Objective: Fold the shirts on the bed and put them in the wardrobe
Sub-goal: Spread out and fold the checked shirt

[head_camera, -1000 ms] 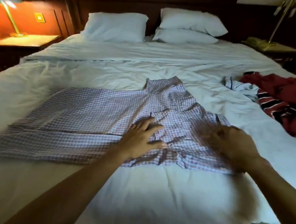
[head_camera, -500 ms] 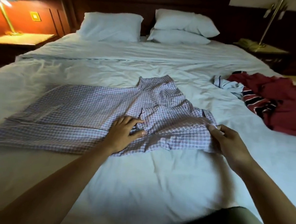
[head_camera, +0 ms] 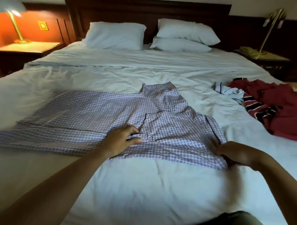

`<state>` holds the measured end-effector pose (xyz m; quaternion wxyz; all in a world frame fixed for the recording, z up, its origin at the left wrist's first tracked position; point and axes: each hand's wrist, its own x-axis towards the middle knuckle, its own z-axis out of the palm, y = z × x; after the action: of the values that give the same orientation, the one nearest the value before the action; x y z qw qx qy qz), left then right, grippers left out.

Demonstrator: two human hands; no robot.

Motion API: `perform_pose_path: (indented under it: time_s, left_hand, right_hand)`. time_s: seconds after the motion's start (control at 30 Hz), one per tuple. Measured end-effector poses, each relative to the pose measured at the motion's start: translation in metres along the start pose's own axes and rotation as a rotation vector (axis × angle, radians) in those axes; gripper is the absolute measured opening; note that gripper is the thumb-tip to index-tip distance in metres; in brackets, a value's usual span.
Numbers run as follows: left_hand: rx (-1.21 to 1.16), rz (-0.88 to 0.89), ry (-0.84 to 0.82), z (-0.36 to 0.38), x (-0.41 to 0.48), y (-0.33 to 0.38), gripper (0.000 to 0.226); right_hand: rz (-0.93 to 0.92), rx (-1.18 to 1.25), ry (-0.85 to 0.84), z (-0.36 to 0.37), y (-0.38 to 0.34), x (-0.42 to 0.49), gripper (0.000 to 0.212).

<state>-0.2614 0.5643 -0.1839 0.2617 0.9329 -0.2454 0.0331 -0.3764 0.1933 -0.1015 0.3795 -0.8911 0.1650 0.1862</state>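
Three white pillows (head_camera: 115,35) are leaning against the dark headboard (head_camera: 147,7) ahead of me; a lit lamp (head_camera: 10,11) is glowing upper left.

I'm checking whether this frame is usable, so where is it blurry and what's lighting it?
Head view: motion blur smears the right hand; the left hand and checked shirt stay fairly sharp; the lit lamp glows orange on the left; wide-angle bending at the edges.

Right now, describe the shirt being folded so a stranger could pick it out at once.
Start at the big white bed with the dark headboard. In the middle of the sheet lies the checked shirt, spread flat, the left hand pressing on it and the right hand at its right edge. Unlike the crumpled red shirt farther right, it is pale with fine checks.
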Motion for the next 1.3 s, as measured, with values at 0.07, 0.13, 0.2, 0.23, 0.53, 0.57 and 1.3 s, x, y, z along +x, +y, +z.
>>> perform_pose_path:
  time_s: [0.07,0.13,0.2,0.23,0.53,0.57,1.3]
  left_hand:
    - [0.004,-0.061,-0.042,-0.001,0.003,0.001,0.05]
    - [-0.013,-0.129,-0.085,-0.005,0.01,0.007,0.05]
    - [-0.049,-0.194,-0.09,-0.006,0.022,0.016,0.056]
    - [-0.094,-0.217,-0.077,-0.006,0.03,0.021,0.058]
    - [-0.58,-0.53,-0.019,0.006,0.105,0.052,0.07]
    - [-0.578,-0.529,-0.007,0.008,0.109,0.05,0.074]
    - [-0.854,-0.118,-0.16,-0.051,0.078,0.033,0.05]
  right_hand:
    - [0.002,-0.101,0.02,-0.007,-0.001,-0.003,0.029]
    - [-0.056,-0.205,0.161,-0.01,-0.003,0.004,0.033]
    - [-0.11,-0.149,0.284,-0.007,-0.008,0.017,0.036]
    - [-0.13,-0.123,0.322,-0.003,-0.011,0.024,0.039]
    - [-0.227,-0.052,0.472,0.019,-0.049,0.106,0.036]
    - [-0.222,-0.004,0.52,0.018,-0.049,0.113,0.027]
    - [-0.613,0.824,0.105,-0.019,-0.043,0.092,0.063]
